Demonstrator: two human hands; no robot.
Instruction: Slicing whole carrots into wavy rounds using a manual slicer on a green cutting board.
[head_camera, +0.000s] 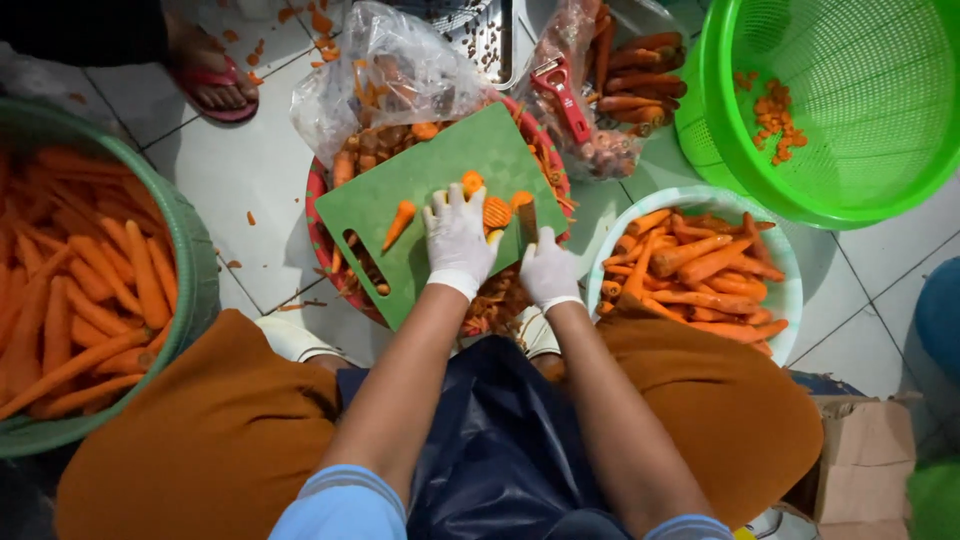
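A flat green cutting board (430, 190) holds a ridged orange carrot (497, 212). The white-gloved left hand (457, 240) lies on it, fingers together pressing down. The gloved right hand (548, 272) grips a knife (528, 220), fingers curled tight.

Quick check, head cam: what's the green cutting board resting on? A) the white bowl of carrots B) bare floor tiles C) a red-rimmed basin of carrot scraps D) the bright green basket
C: the green cutting board lies across a red-rimmed basin holding carrot scraps, with both gloved hands, left hand and right hand, on carrot pieces at its near edge.
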